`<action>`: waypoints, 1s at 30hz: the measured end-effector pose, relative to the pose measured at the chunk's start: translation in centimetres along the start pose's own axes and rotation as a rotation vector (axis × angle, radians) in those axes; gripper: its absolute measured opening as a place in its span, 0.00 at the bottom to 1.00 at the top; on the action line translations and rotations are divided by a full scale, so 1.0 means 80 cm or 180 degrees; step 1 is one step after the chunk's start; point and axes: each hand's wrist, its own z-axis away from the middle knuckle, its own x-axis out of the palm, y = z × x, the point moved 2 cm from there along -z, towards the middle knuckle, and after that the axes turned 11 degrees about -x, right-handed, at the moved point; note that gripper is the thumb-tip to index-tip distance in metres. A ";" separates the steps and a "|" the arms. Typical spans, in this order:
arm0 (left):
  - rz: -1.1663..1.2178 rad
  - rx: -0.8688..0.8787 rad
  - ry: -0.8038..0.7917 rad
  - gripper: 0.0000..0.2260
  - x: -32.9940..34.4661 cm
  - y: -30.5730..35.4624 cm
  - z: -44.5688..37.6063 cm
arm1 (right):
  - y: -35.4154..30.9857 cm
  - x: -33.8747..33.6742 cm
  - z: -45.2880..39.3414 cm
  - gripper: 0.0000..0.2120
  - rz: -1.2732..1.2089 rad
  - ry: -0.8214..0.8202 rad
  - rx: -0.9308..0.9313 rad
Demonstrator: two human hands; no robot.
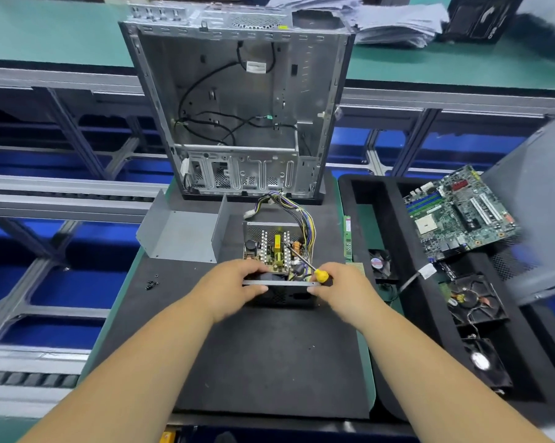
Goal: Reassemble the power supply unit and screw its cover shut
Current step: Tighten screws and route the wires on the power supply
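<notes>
On mat (269,362): both hands' fingers pinch power supply (277,251) near rim; right hand (343,287) also grips screwdriver (305,262).

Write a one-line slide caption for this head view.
Both hands grip the open PSU; right also holds a screwdriver; cover lies apart.

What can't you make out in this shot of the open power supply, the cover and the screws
Head view, the only one:
- Near wall of the power supply unit: largely covered by the left hand and right hand.
- Screwdriver: grip hidden in the right hand; tip lost among the components.
- Loose screws: too small to count.
- Cover: screw holes too small to judge.
- Right edge: blurred grey panel.
</notes>
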 end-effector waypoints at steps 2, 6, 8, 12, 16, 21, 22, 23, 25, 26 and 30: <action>-0.0081 0.0028 -0.0033 0.15 -0.008 0.003 -0.001 | -0.006 -0.007 0.001 0.05 -0.0040 0.0013 -0.0025; 0.0189 0.0004 -0.0144 0.09 -0.037 0.016 -0.001 | -0.030 -0.035 0.001 0.05 -0.0222 0.0134 -0.0097; 0.0373 0.0031 -0.0299 0.05 -0.050 0.027 -0.002 | -0.044 -0.052 0.000 0.05 -0.0222 0.0167 -0.0143; 0.0513 -0.0002 -0.0615 0.02 -0.064 0.047 -0.002 | -0.057 -0.070 0.000 0.04 -0.0361 0.0194 -0.0041; 0.0153 -0.0077 -0.0732 0.06 -0.070 0.063 -0.004 | -0.060 -0.069 -0.002 0.04 -0.0504 0.0245 0.0084; -0.0939 0.0085 -0.0741 0.07 -0.074 0.091 -0.009 | -0.063 -0.067 -0.011 0.05 -0.0486 0.0312 0.0145; -0.0896 0.0053 -0.0880 0.09 -0.074 0.094 -0.009 | -0.063 -0.067 -0.012 0.05 -0.0496 0.0310 0.0166; -0.0786 0.0010 -0.1043 0.13 -0.075 0.097 -0.008 | -0.062 -0.067 -0.013 0.05 -0.0518 0.0307 0.0189; -0.0666 0.0014 -0.1295 0.17 -0.078 0.101 -0.006 | -0.060 -0.066 -0.013 0.06 -0.0568 0.0301 0.0216; -0.0696 0.0061 -0.1351 0.15 -0.079 0.102 -0.006 | -0.059 -0.065 -0.014 0.06 -0.0587 0.0298 0.0220; -0.0943 0.0171 -0.1289 0.12 -0.075 0.106 -0.013 | -0.056 -0.065 -0.016 0.04 -0.0547 0.0304 0.0173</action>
